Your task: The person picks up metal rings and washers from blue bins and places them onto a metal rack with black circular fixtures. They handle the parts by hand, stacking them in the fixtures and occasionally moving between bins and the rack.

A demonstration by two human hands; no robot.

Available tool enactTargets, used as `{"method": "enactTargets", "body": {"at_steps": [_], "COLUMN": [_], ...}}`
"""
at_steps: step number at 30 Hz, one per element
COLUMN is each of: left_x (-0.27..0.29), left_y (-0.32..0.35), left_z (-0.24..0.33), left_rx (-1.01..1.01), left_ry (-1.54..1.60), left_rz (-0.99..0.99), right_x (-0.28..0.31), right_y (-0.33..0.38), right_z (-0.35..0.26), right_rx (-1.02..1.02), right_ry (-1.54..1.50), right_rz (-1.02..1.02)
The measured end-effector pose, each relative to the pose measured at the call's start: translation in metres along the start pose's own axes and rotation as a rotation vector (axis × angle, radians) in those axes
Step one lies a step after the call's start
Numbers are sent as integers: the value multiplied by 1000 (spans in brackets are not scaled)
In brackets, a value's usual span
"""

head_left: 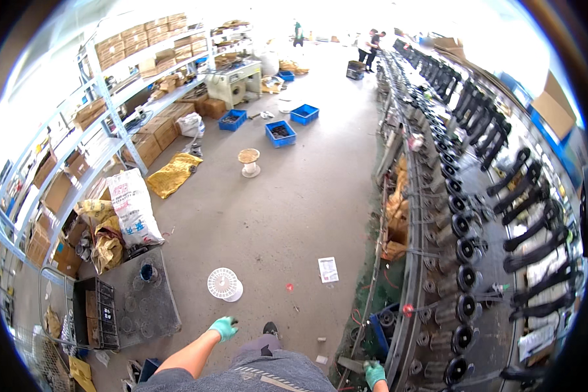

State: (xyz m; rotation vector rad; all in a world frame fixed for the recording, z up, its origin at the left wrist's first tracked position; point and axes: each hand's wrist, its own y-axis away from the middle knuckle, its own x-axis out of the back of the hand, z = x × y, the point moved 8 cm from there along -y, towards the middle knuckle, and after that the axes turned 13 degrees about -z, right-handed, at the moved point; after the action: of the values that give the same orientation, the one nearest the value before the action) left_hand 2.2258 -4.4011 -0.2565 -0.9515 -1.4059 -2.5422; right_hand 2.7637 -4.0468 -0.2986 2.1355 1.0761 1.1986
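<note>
My left hand (224, 328), in a green glove, hangs over the floor with its fingers loosely apart and holds nothing that I can see. The nearest thing to it is a white slotted plastic reel (223, 283), lying on the floor. At the lower right, my right hand (375, 374), also gloved in green, is beside the long workbench (406, 307), close to a grey metal plate (351, 364). Its fingers are small and partly hidden. Along the bench stand many dark round-ended cylindrical parts (467, 279), with black curved parts (536, 251) hanging behind them.
To the left, a shelving rack (114, 108) holds cartons, with a white sack (134, 208) and a dark platform cart (151, 307) before it. Ahead on the floor stand a spool (249, 168) and blue crates (280, 134). Two people (370, 49) stand far off by the bench.
</note>
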Motion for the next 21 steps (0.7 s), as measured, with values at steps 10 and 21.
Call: {"method": "enactTargets", "body": {"at_steps": [10,21], "left_x": [76,229], "left_y": [-90,-233], "left_z": [-120,-88], "left_rx": [197,366], "left_ry": [402,690], "left_rz": [35,131], "right_x": [-60,-18], "right_y": [-135,-408], "right_z": [-50,-103], "right_rx": [-325,-194], "right_ry": [227,505], "right_rz": [-352,-405]}}
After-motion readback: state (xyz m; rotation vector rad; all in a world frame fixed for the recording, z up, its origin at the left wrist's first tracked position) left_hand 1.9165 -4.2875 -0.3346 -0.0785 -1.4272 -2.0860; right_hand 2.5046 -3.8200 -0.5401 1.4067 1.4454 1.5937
